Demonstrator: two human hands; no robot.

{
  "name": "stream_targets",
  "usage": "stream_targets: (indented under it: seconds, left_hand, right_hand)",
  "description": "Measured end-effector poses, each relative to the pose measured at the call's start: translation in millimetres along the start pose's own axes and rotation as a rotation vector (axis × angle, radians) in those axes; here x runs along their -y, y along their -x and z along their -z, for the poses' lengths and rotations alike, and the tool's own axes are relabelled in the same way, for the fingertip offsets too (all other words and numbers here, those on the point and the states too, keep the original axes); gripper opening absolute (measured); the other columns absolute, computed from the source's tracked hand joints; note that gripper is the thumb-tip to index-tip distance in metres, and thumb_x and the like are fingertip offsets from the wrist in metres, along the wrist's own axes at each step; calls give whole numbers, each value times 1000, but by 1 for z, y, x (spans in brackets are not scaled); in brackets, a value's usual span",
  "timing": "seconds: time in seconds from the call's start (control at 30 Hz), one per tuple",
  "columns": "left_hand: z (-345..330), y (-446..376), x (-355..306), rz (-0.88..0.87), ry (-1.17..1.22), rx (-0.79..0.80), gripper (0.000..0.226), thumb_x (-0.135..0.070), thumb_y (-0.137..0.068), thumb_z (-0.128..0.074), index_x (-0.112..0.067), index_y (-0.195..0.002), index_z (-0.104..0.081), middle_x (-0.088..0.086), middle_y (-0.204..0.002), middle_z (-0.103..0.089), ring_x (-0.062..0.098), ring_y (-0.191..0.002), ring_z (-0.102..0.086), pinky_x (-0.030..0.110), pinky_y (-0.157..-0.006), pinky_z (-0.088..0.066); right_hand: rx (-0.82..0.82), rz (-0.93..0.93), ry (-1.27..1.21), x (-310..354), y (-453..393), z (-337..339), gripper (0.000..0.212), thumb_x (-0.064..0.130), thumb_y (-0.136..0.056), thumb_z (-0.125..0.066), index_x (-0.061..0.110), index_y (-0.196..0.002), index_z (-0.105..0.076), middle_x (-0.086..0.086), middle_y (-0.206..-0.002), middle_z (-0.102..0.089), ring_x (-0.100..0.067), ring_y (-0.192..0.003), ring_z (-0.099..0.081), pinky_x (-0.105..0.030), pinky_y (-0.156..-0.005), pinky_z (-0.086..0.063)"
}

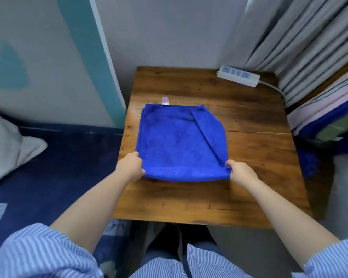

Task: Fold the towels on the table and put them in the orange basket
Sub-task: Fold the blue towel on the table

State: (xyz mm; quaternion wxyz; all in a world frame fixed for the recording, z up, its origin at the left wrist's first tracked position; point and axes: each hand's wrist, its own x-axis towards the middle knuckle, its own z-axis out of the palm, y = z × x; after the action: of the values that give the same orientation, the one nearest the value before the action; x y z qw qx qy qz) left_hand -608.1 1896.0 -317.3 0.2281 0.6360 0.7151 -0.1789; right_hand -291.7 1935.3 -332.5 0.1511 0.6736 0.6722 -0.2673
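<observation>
A blue towel [175, 141] lies spread on the wooden table [249, 157], folded once, with a slanted flap along its right side and a small white label at its far edge. My left hand [132, 166] grips the near left corner. My right hand [240, 171] grips the near right corner, and the near edge is lifted slightly off the wood. The orange basket is not in view.
A white power strip [238, 75] with its cable lies at the table's far right corner. Grey curtains [301, 43] hang behind it. Stacked fabrics [329, 115] and another blue cloth [307, 163] sit right of the table. A dark blue bed [54, 163] lies to the left.
</observation>
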Motion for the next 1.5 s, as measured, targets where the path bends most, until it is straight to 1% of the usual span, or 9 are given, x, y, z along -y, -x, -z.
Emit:
stream_targets:
  seconds: [0.2,0.33,0.5,0.6,0.9,1.1,1.3,1.4,1.5]
  left_hand:
    - [-40,9,4,-228,-330,141,31,-27,-91,-42,-11,-111,-59,3,-118,-54,22,-110,-48,28,-75,-40]
    - [-48,10,12,-237,-319,312,27,-23,-91,-40,-9,-107,-58,6,-109,-57,19,-85,-44,30,-69,-38]
    - [-30,-4,11,-215,-256,500,22,-21,-96,-35,-10,-103,-53,1,-79,-44,20,-84,-42,29,-71,-38]
    - [-6,-23,9,-206,-191,468,30,-19,-97,-35,-3,-115,-53,9,-96,-49,23,-89,-49,34,-78,-43]
    - [58,-100,1,-104,-120,251,24,-15,-94,-34,-4,-111,-47,10,-101,-52,22,-82,-43,29,-60,-35]
    - [79,-155,-8,-93,-77,98,20,-10,-92,-37,-5,-109,-46,11,-115,-52,26,-104,-50,31,-67,-36]
    - [77,-200,-7,-63,-7,-50,57,-8,-90,-40,-12,-144,-22,5,-147,-34,24,-132,-32,34,-100,-37]
    - [73,-214,-5,-55,-123,-29,52,-8,-89,-42,-14,-139,-31,5,-142,-41,24,-133,-31,36,-105,-31]
    - [75,-222,-4,-77,-258,-26,33,-11,-89,-40,-16,-119,-51,5,-124,-56,26,-120,-42,36,-103,-29]
  right_hand:
    - [68,-119,39,-4,32,-51,34,4,-86,-36,11,-116,-52,-14,-118,-57,-31,-108,-54,-34,-83,-45]
    - [73,-125,-4,-9,40,-64,33,4,-86,-36,11,-112,-57,-12,-120,-56,-30,-109,-53,-34,-86,-44]
    - [40,-103,25,2,21,-45,31,8,-90,-37,8,-112,-59,-15,-119,-50,-31,-116,-45,-35,-93,-41]
    - [30,-39,7,17,-4,-25,30,9,-91,-39,7,-114,-58,-15,-121,-51,-31,-117,-45,-34,-95,-38]
    - [36,99,-113,69,-87,26,28,9,-92,-37,6,-111,-57,-11,-117,-55,-25,-111,-49,-29,-84,-40]
    - [-11,107,-193,98,-149,42,26,15,-92,-41,5,-114,-51,-13,-113,-55,-28,-103,-52,-36,-78,-45]
    - [59,72,-228,115,-190,42,49,30,-94,-41,21,-141,-29,-12,-131,-45,-27,-117,-48,-32,-75,-46]
    - [43,76,-194,114,-195,41,41,30,-95,-40,15,-133,-40,-11,-126,-48,-26,-110,-52,-32,-70,-44]
    - [-46,98,-259,110,-190,38,23,30,-94,-43,9,-100,-52,-8,-100,-53,-23,-90,-55,-30,-60,-37]
